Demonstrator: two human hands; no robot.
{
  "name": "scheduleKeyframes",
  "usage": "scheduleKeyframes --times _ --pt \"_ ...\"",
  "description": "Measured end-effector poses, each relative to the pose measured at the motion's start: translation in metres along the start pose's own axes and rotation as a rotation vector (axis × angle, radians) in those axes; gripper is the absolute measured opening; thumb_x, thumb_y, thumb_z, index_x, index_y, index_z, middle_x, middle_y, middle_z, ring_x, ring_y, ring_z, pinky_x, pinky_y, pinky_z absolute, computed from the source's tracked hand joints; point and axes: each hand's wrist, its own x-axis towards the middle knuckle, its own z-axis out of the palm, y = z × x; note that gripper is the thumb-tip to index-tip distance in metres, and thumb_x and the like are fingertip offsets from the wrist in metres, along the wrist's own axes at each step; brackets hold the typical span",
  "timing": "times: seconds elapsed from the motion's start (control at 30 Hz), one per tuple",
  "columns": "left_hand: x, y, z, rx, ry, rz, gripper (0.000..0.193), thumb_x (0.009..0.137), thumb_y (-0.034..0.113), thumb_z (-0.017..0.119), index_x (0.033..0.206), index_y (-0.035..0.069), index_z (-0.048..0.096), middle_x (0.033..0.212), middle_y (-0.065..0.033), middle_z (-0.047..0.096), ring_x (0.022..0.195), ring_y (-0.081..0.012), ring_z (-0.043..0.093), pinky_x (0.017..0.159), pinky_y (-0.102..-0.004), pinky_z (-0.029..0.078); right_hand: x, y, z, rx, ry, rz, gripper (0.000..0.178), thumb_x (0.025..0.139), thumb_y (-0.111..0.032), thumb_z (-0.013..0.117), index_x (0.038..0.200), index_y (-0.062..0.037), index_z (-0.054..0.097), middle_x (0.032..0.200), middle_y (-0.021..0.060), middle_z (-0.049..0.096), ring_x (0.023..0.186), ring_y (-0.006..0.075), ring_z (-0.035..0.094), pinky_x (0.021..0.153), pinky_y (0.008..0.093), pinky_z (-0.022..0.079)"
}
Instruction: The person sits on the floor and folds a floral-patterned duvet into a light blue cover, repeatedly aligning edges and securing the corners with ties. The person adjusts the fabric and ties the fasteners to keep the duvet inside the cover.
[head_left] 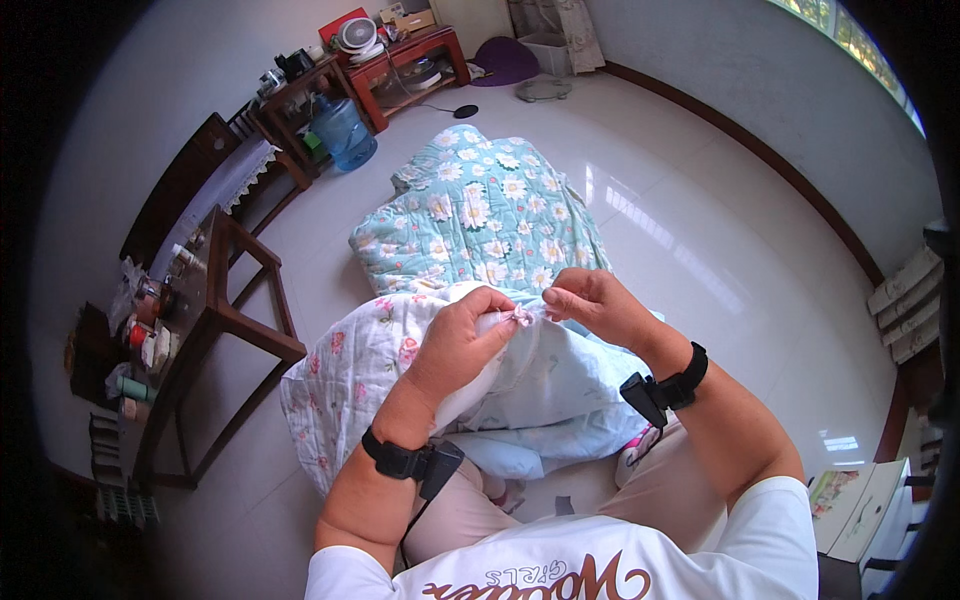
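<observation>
A soft bedding cover, white with pink flowers (345,345) on one side and pale blue (575,390) on the other, is spread over my lap and between my knees. My left hand (465,330) is closed on it, with a small gathered or knotted bit of pinkish cloth (522,315) sticking out past the thumb. Just to the right of that bit, my right hand (595,303) is pinched shut, fingertips close to it; what lies between them is too small to make out. A padded teal quilt with white daisies (475,205) lies bunched right beyond the cover.
At the left stands a dark wooden table (225,300) with jars and bags on it. A blue water jug (343,132) and a reddish wooden stand (410,70) holding a small fan (358,35) are farther back. Boxes (860,505) sit near my right elbow.
</observation>
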Motion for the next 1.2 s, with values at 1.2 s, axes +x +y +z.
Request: scheduleKeyframes --times 1.2 --pt "0.001 -0.003 0.008 0.155 -0.005 0.010 0.022 0.083 0.014 0.069 0.098 0.002 0.058 0.088 -0.0141 0.068 0.082 -0.0315 0.067 0.073 -0.0383 0.051 0.016 0.009 -0.013 0.015 0.372 0.081 0.019 0.103 -0.018 0.048 0.103 -0.0008 0.056 0.081 0.0070 0.063 0.068 0.0131 0.062 0.063 0.0295 0.051"
